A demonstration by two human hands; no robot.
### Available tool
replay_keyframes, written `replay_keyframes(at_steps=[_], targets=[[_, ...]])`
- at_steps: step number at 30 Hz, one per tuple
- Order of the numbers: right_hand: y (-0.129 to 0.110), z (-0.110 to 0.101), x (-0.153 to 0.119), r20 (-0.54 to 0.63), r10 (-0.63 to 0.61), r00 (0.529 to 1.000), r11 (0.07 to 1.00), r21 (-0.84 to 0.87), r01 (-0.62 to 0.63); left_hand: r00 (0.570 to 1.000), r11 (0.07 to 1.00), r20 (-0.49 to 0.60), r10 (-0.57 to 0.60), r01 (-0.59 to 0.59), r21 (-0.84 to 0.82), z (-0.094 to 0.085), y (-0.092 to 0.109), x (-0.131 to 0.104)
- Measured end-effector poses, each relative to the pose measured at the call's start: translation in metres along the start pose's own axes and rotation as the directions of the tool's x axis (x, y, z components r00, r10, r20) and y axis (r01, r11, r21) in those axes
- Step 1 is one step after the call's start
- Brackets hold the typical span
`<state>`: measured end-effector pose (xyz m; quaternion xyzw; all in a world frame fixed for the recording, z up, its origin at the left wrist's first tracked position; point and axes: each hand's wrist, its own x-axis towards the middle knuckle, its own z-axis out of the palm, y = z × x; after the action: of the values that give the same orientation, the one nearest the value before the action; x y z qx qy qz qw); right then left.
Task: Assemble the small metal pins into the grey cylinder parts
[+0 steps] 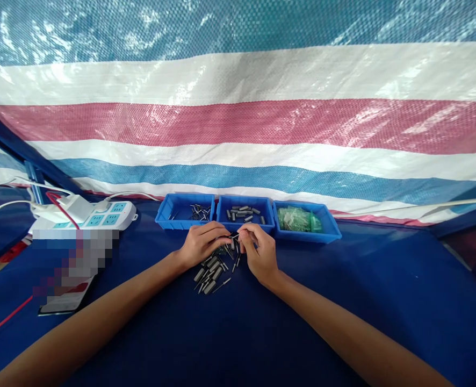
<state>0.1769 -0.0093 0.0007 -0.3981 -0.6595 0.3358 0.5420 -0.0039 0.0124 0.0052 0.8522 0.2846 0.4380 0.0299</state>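
1. Right hand [260,250]: The thumb and index finger were pressed together, pinching a thin metallic part [235,236] above the top end of the loose pile.
2. Left hand [206,244]: The fingers were bent toward that part, with their tips close to it. Whether they gripped anything could not be told.
3. Loose pile [211,271]: Thin pins and grey cylinders lay mixed on the blue surface [354,279], between and below the hands. A trace of green showed beside the left hand; its nature could not be told.
4. Left bin [181,223]: It held slender pins [200,212], mostly toward its right side.
5. Middle bin [258,202]: It held short grey cylinders [244,209], spread across its floor.
6. Right bin [308,236]: It held green items [296,220] in a heap.
7. Work state, by judgement: The work appeared partway through. Items of three distinct looks already lay apart in the bins; the pinched part and the mixed pile were left outside them. The exact count left could not be read, since pieces overlapped.
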Motion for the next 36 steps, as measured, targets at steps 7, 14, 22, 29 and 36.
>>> replay_keyframes(at_steps=[7,14,22,29,36], targets=[[0.0007,-0.0016,-0.0003,0.052,0.006,0.999,1.000,0.009,-0.006,0.999,0.998,0.003,0.038,-0.038,0.054,0.0005,0.0000,-0.0003],[0.0014,-0.0013,-0.0005,0.013,0.012,1.000,0.999,0.032,-0.012,0.999,0.998,-0.005,0.047,-0.047,0.047,-0.0004,0.0013,0.0006],[0.0007,-0.0009,-0.0003,-0.009,-0.006,1.000,1.000,-0.012,0.006,0.998,0.997,-0.002,0.061,-0.061,0.049,0.0001,0.0002,0.0005],[0.0017,-0.0019,0.0015,0.073,0.057,0.996,0.997,0.043,-0.060,0.994,0.993,-0.029,0.101,-0.099,0.062,-0.0012,0.0016,0.0017],[0.0018,-0.0011,0.0011,0.133,0.062,0.989,0.994,0.080,-0.073,0.992,0.991,-0.042,0.117,-0.114,0.064,-0.0024,0.0022,0.0016]])
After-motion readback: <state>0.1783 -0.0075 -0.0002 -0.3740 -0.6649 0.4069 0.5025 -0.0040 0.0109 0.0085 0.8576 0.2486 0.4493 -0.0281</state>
